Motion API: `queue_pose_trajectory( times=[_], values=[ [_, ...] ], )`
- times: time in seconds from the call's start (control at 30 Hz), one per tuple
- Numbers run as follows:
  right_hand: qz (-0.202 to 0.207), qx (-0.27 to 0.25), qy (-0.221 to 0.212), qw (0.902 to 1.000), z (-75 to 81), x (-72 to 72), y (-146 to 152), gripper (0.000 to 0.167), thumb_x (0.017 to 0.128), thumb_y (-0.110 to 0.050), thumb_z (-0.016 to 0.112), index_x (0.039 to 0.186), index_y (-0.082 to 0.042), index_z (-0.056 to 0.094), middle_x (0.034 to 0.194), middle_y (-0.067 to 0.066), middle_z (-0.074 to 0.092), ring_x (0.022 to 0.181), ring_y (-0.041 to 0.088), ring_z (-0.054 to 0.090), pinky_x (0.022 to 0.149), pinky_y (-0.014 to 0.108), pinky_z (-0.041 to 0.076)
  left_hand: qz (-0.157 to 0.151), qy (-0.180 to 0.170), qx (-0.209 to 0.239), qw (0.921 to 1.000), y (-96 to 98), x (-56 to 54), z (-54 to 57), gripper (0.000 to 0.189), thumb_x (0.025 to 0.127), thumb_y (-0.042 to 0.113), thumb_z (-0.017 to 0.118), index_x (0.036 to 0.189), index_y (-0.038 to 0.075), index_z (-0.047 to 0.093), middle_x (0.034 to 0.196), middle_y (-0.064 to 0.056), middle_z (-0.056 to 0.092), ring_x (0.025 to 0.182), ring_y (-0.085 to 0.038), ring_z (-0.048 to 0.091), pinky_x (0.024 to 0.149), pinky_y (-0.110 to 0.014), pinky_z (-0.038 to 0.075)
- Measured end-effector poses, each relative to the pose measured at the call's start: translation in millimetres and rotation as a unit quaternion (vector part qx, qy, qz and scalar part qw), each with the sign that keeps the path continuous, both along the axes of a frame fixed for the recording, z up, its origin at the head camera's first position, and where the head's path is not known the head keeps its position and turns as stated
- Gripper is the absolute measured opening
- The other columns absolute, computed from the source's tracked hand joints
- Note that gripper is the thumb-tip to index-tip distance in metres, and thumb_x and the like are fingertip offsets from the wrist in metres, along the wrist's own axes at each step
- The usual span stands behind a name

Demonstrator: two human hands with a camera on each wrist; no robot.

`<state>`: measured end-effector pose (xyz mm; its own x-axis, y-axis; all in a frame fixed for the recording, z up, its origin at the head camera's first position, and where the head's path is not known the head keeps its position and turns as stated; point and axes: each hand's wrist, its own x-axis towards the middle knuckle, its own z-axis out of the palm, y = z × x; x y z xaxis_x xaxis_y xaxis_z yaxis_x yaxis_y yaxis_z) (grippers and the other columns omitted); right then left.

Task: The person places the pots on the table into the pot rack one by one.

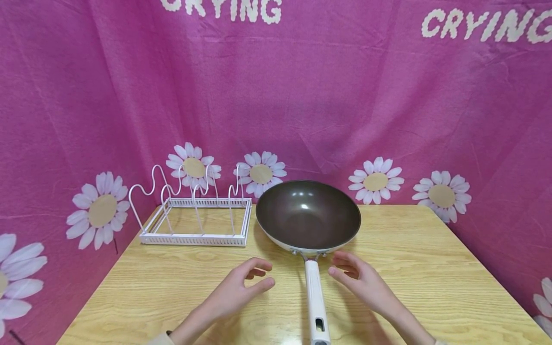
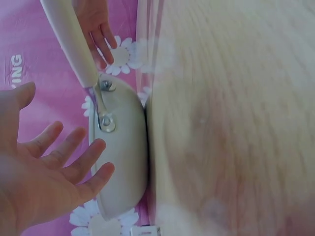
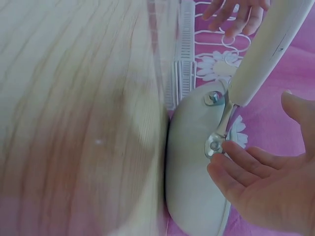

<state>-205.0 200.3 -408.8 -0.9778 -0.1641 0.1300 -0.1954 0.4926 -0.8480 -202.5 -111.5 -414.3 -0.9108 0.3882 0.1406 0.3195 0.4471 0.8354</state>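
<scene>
White handle (image 1: 316, 292) lies between my left hand (image 1: 243, 285) and right hand (image 1: 359, 278), both loose and wide, holding nothing; pan (image 1: 308, 218) just ahead. Likely rigid, front-heavy, smooth: best gripped by handle, close to pan.

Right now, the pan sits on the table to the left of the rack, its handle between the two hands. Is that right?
No, the side is wrong: the pan is to the right of the rack, as the head view shows. The rest stands: it sits on the table, its handle between the left hand and the right hand.
</scene>
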Motion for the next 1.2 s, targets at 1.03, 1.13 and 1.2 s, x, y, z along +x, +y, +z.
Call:
queue_pose_trajectory(
  times=[1.03,1.13,1.2],
  values=[
    [0.058,-0.159,-0.112,0.9793,-12.0,4.5,-19,0.071,0.098,-0.026,0.062,0.149,0.008,0.028,0.136,0.027,0.055,0.117,0.023,0.061,0.098,0.037,0.054,-0.117,-0.159,0.144,0.9696,37.8,18.3,-12.2,0.051,0.097,0.037,0.062,0.130,-0.001,0.054,0.121,-0.011,0.063,0.106,-0.024,0.066,0.091,-0.032,0.055],
    [0.067,-0.164,-0.122,0.9766,-12.7,3.8,-21,0.074,0.097,-0.027,0.063,0.150,0.009,0.027,0.134,0.025,0.056,0.114,0.019,0.062,0.098,0.037,0.053,-0.126,-0.175,0.159,0.9635,40.6,19.1,-15.1,0.051,0.098,0.035,0.061,0.131,-0.003,0.052,0.122,-0.014,0.061,0.105,-0.022,0.065,0.091,-0.036,0.057],
    [0.067,-0.165,-0.129,0.9755,-12.7,3.5,-23,0.074,0.096,-0.027,0.064,0.149,0.009,0.027,0.133,0.025,0.057,0.112,0.019,0.062,0.097,0.035,0.053,-0.133,-0.181,0.171,0.9592,42.6,19.6,-17.1,0.051,0.098,0.033,0.061,0.131,-0.005,0.052,0.123,-0.018,0.060,0.105,-0.024,0.065,0.090,-0.036,0.057]
  ],
)
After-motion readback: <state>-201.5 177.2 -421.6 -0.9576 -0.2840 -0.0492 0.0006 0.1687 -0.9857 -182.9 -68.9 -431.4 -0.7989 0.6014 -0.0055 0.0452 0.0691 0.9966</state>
